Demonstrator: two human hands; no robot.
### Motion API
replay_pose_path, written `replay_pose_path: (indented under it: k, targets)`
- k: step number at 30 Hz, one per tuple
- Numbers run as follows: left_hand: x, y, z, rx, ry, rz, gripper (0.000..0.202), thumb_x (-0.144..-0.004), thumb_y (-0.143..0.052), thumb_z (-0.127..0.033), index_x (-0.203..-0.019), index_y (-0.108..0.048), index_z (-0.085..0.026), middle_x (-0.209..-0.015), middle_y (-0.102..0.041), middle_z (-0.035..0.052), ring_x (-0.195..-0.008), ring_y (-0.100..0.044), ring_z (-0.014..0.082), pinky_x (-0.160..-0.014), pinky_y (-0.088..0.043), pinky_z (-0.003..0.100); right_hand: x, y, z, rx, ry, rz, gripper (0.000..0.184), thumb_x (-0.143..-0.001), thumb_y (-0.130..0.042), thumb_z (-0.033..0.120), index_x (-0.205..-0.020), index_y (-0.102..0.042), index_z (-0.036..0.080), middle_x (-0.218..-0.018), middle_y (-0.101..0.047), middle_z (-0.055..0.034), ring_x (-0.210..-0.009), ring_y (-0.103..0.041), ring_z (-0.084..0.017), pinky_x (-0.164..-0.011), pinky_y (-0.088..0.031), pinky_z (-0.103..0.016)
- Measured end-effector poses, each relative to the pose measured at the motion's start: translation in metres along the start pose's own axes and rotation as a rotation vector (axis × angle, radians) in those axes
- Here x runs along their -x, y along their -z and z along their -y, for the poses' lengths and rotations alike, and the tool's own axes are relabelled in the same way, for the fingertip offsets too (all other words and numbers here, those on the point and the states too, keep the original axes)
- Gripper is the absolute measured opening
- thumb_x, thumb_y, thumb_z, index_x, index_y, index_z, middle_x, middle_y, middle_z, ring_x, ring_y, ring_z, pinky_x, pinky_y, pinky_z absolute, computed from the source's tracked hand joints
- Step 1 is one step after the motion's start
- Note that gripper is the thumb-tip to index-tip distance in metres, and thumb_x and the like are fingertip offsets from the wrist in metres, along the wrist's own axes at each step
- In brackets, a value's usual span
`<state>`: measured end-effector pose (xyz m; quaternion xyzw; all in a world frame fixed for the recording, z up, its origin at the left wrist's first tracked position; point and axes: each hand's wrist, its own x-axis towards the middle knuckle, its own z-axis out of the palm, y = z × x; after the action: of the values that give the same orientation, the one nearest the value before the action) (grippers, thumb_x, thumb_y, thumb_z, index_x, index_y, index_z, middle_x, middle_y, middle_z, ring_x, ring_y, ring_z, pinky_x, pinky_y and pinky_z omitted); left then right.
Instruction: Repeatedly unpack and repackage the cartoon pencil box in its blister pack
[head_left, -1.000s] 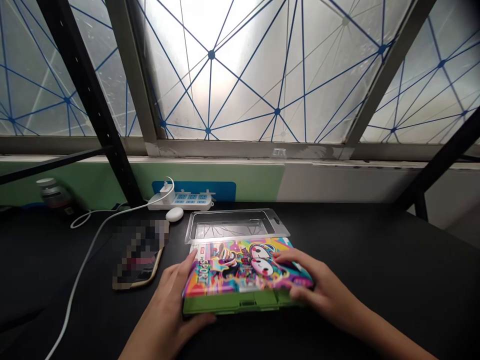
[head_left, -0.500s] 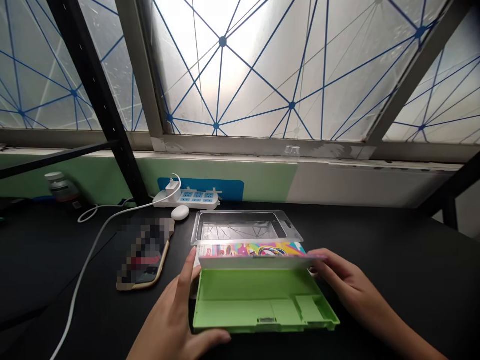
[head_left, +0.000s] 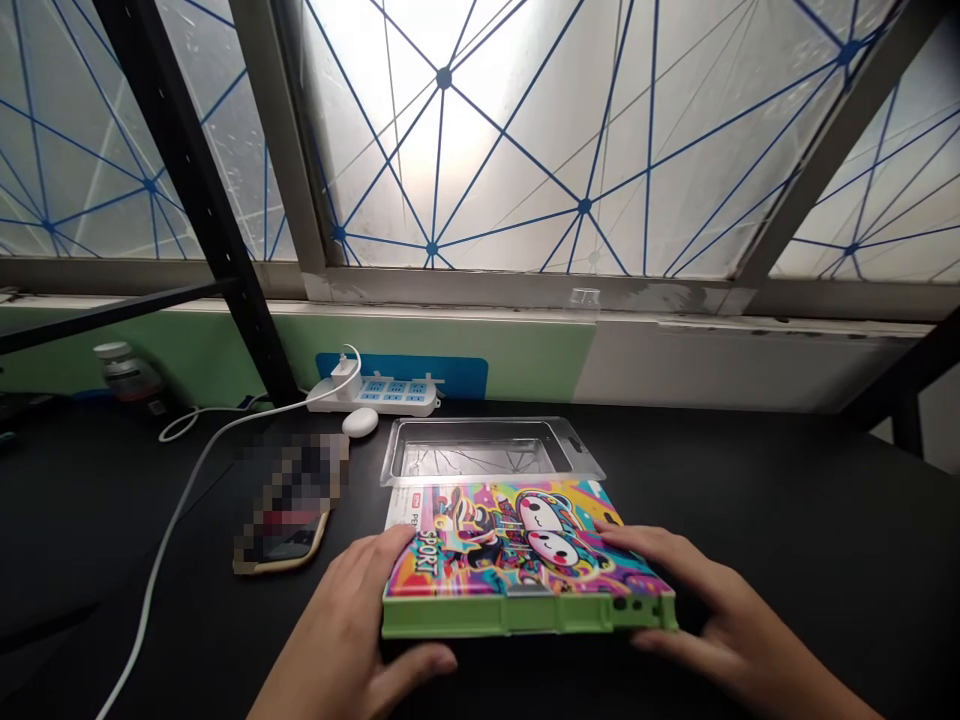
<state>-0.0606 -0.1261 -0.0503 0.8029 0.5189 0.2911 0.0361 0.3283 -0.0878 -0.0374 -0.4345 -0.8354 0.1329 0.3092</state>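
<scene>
The green box (head_left: 529, 545) lay between the person's two hands, its long front wall turned toward the person and its brightly printed top facing up. The left hand (head_left: 349, 605) was at its left end, the index finger along the left edge of the top and the thumb stretched out below the front wall. The right hand (head_left: 709, 605) was at the opposite end, its fingertips over the right edge of the top and its thumb against the lower front corner. Each grip was spread wide enough to take in the depth of the box, and together they held it by its ends, the middle of the front wall left bare. The top was down on the green body; whether the underside touched the desk (head_left: 787, 500) could not be told.

Just beyond the far edge of the print sat a clear plastic tray (head_left: 491, 479), well apart from both hands. To the left of the box lay a phone (head_left: 300, 545), its screen pixelated, with a small white rounded object (head_left: 361, 423) near its upper end. A white cable (head_left: 161, 555) ran past the phone's left side from a plug in the power strip (head_left: 397, 397) by the wall. Farther left stood a capped bottle (head_left: 129, 375).
</scene>
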Motion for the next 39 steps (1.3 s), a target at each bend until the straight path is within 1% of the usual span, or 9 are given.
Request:
replay_pose_path:
  k: [3, 6, 13, 18, 21, 25, 29, 33, 39]
  targets:
    - [-0.002, -0.002, 0.002, -0.017, -0.012, 0.035, 0.05, -0.091, -0.067, -0.049, -0.134, -0.057, -0.025, -0.132, -0.067, 0.0108, -0.118, -0.065, 0.0317, -0.096, -0.057, 0.042, -0.005, 0.002, 0.006, -0.097, -0.148, 0.002, 0.04, -0.091, -0.06, 0.056, -0.112, -0.074, 0.026, -0.105, -0.077, -0.0097, -0.091, -0.075, -0.031, -0.073, -0.064, -0.038]
    - [-0.005, -0.002, 0.002, -0.022, 0.013, 0.099, 0.041, -0.093, -0.062, -0.051, -0.123, -0.066, -0.024, -0.131, -0.068, 0.011, -0.119, -0.064, 0.0326, -0.095, -0.057, 0.044, -0.01, 0.0, 0.01, -0.111, -0.276, 0.028, 0.044, -0.096, -0.047, 0.059, -0.1, -0.074, 0.024, -0.096, -0.077, -0.0088, -0.081, -0.073, -0.029, -0.066, -0.062, -0.036]
    - [-0.003, -0.004, -0.001, 0.03, 0.144, 0.024, 0.05, -0.096, -0.058, -0.049, -0.139, -0.054, -0.024, -0.131, -0.067, 0.012, -0.118, -0.065, 0.0302, -0.096, -0.056, 0.044, -0.021, -0.008, 0.013, 0.127, -0.314, 0.072, 0.049, -0.099, -0.037, 0.06, -0.074, -0.062, 0.026, -0.075, -0.071, -0.0032, -0.07, -0.066, -0.024, -0.064, -0.055, -0.035]
    - [-0.004, -0.003, -0.004, 0.035, 0.121, 0.061, 0.055, -0.095, -0.06, -0.044, -0.146, -0.047, -0.026, -0.141, -0.06, 0.0116, -0.128, -0.058, 0.0308, -0.103, -0.052, 0.047, -0.024, -0.007, 0.01, 0.297, -0.205, 0.019, 0.036, -0.101, -0.042, 0.051, -0.089, -0.065, 0.026, -0.088, -0.074, -0.0028, -0.074, -0.068, -0.022, -0.073, -0.05, -0.039]
    - [-0.002, -0.003, -0.005, 0.036, 0.12, 0.052, 0.067, -0.091, -0.066, -0.041, -0.151, -0.04, -0.027, -0.142, -0.059, 0.0116, -0.128, -0.058, 0.0317, -0.103, -0.052, 0.047, -0.028, -0.003, 0.011, 0.402, -0.129, -0.003, 0.03, -0.101, -0.044, 0.045, -0.096, -0.067, 0.026, -0.092, -0.073, -0.0018, -0.075, -0.068, -0.021, -0.081, -0.045, -0.042]
    - [0.0, -0.002, -0.005, 0.052, 0.08, 0.019, 0.075, -0.091, -0.065, -0.036, -0.156, -0.029, -0.031, -0.146, -0.058, 0.0099, -0.126, -0.061, 0.0304, -0.102, -0.053, 0.046, -0.039, -0.001, 0.023, 0.51, 0.029, -0.029, 0.025, -0.1, -0.049, 0.041, -0.102, -0.068, 0.025, -0.097, -0.071, -0.0053, -0.083, -0.066, -0.023, -0.084, -0.041, -0.042]
    - [-0.001, -0.001, -0.005, 0.052, 0.058, 0.014, 0.075, -0.092, -0.064, -0.031, -0.157, -0.027, -0.033, -0.148, -0.056, 0.0087, -0.125, -0.062, 0.0294, -0.101, -0.054, 0.044, -0.056, -0.016, 0.053, 0.489, 0.134, 0.076, 0.029, -0.098, -0.055, 0.045, -0.113, -0.066, 0.023, -0.107, -0.071, -0.0096, -0.095, -0.064, -0.028, -0.085, -0.043, -0.045]
    - [-0.003, 0.001, -0.006, 0.05, 0.032, 0.036, 0.082, -0.093, -0.063, -0.028, -0.16, -0.016, -0.035, -0.149, -0.055, 0.0083, -0.123, -0.063, 0.0282, -0.101, -0.053, 0.043, -0.076, -0.041, 0.078, 0.43, 0.131, 0.162, 0.036, -0.097, -0.057, 0.047, -0.118, -0.065, 0.019, -0.108, -0.069, -0.0121, -0.1, -0.062, -0.033, -0.087, -0.045, -0.049]
    - [-0.004, 0.0, -0.006, 0.038, 0.015, 0.087, 0.092, -0.096, -0.056, -0.021, -0.16, 0.007, -0.039, -0.152, -0.052, 0.0068, -0.122, -0.064, 0.0268, -0.102, -0.052, 0.046, -0.088, -0.058, 0.077, 0.38, 0.112, 0.14, 0.022, -0.101, -0.05, 0.033, -0.105, -0.066, 0.018, -0.097, -0.063, -0.0101, -0.092, -0.058, -0.029, -0.082, -0.048, -0.046]
